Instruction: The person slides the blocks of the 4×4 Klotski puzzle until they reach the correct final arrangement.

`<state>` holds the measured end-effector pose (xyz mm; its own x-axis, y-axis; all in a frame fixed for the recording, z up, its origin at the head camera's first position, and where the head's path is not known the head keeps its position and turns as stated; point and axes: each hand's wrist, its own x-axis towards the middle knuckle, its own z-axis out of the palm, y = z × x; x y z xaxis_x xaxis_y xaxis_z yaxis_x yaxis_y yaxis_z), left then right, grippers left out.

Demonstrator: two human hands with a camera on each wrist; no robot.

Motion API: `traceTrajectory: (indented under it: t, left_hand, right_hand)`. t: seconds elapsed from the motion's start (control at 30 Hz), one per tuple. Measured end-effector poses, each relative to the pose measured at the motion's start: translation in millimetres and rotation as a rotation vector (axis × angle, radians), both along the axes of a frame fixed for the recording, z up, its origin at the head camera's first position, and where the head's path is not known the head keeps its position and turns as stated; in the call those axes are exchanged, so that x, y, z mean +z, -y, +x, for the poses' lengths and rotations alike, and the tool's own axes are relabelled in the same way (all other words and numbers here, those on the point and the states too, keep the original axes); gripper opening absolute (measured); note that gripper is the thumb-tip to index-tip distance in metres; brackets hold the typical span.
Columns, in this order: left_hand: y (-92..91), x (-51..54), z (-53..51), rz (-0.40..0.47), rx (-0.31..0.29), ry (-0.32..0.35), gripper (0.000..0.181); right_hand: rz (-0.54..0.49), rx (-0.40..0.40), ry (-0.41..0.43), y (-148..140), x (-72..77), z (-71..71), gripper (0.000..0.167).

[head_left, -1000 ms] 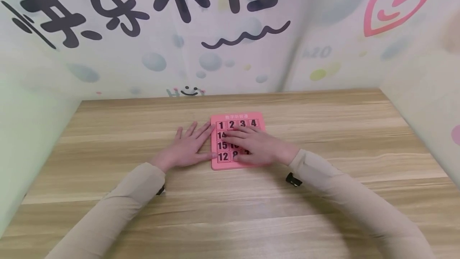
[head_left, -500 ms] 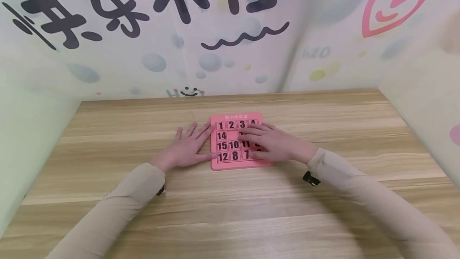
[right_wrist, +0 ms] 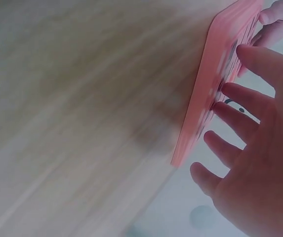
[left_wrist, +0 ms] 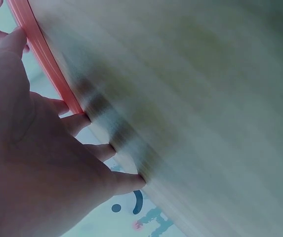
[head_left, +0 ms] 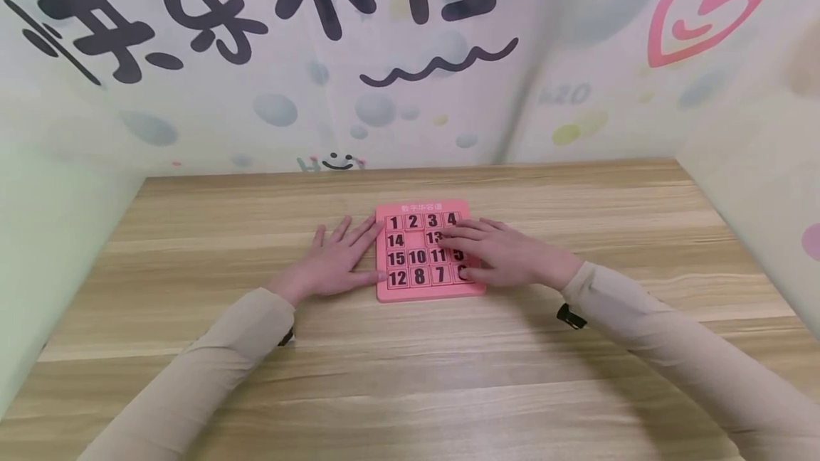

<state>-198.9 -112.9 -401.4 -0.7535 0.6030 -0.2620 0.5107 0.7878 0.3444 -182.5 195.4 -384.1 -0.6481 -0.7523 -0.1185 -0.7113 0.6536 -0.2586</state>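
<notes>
A pink sliding number puzzle [head_left: 430, 293] lies flat on the wooden table, its gap in the second row between tiles 14 and 13. My left hand [head_left: 329, 265] is spread on the table, thumb and index fingertip touching the puzzle's left edge; the left wrist view shows the hand [left_wrist: 42, 148] against the pink side [left_wrist: 47, 64]. My right hand [head_left: 506, 255] reaches over the puzzle's right side with extended fingers, covering part of the right column. In the right wrist view its fingertips [right_wrist: 222, 88] are at or just above the tiles of the puzzle [right_wrist: 200, 94].
The wooden table [head_left: 397, 390] runs back to a printed wall [head_left: 256, 141] with dark characters and a pink heart. Side walls stand left and right. A small black object [head_left: 571, 316] hangs below the right sleeve, another dark piece below the left wrist.
My right hand has moved right across the puzzle, uncovering the gap and several middle tiles, including 13, 10 and 11. The left hand has stayed in place.
</notes>
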Motion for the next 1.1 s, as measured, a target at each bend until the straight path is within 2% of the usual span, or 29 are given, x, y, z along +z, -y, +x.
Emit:
traceTrajectory:
  t: [0.6, 0.83, 1.1]
  left_hand:
    - [1.6, -0.1, 0.8, -0.01, 0.0, -0.002, 0.088]
    - [0.6, 1.7, 0.9, -0.004, -0.003, -0.005, 0.088]
    - [0.7, 0.6, 1.3, 0.008, -0.003, -0.004, 0.088]
  right_hand:
    - [0.003, 0.029, -0.001, 29.3, -3.8, -3.7, 0.055]
    - [-0.017, 0.027, -0.015, 19.6, -3.8, -2.4, 0.054]
    - [-0.051, -0.011, -0.025, -2.6, -5.7, 1.1, 0.056]
